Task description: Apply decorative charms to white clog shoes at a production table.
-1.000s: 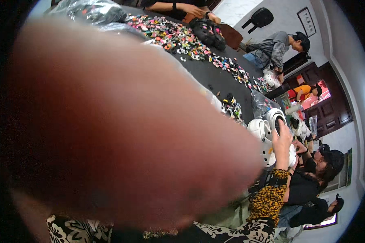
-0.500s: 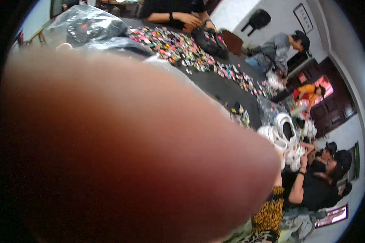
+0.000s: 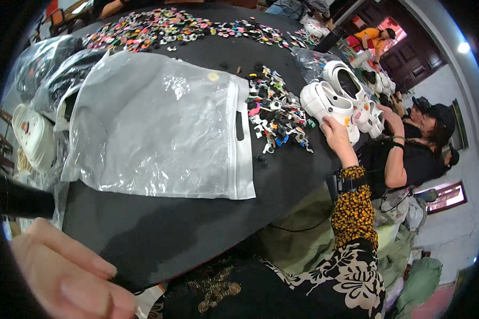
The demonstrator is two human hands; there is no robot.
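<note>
At the far right of the table, my right hand (image 3: 336,135) grips the heel or toe end of a white clog (image 3: 322,101) trimmed with small charms; which end is hidden. A second white clog (image 3: 346,80) stands against it. My left hand (image 3: 72,282) is at the lower left, close to the camera, its fingers curled together with nothing visible in them. Between the hands lies a clear zip bag (image 3: 159,127) with a white top band and a handle slot, flat on the black table (image 3: 186,228). A pile of small colourful shoe charms (image 3: 277,111) sits between bag and clogs.
More charms (image 3: 154,29) spread along the table's far side. Bagged dark items (image 3: 48,69) and a bagged white clog (image 3: 34,138) are at the left. On the right, a co-worker's hand (image 3: 393,121) reaches toward the white clogs. Green sacks (image 3: 303,218) lie beyond the table edge.
A large blurred hand that covered most of the view has gone; my left hand now shows at the lower left. The view has shifted, showing the clear bag and my right hand on the clog.
</note>
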